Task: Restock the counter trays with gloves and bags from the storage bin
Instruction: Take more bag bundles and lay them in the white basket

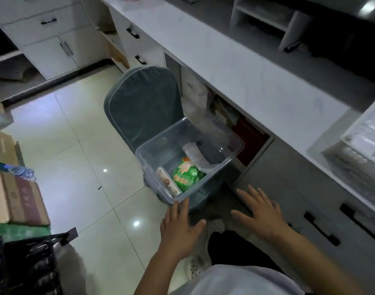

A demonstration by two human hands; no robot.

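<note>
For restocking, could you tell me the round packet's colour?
Green packet, seen in the head view.

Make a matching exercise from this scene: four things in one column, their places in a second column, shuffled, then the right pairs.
Things
1. green printed packet
2. clear plastic storage bin
3. left hand
4. brown cardboard box

Places
A. on the grey padded chair
B. at the far left edge of the view
C. inside the bin, beside a white printed box
D. fingertips at the bin's near corner

Pairs: 1-C, 2-A, 3-D, 4-B
</note>
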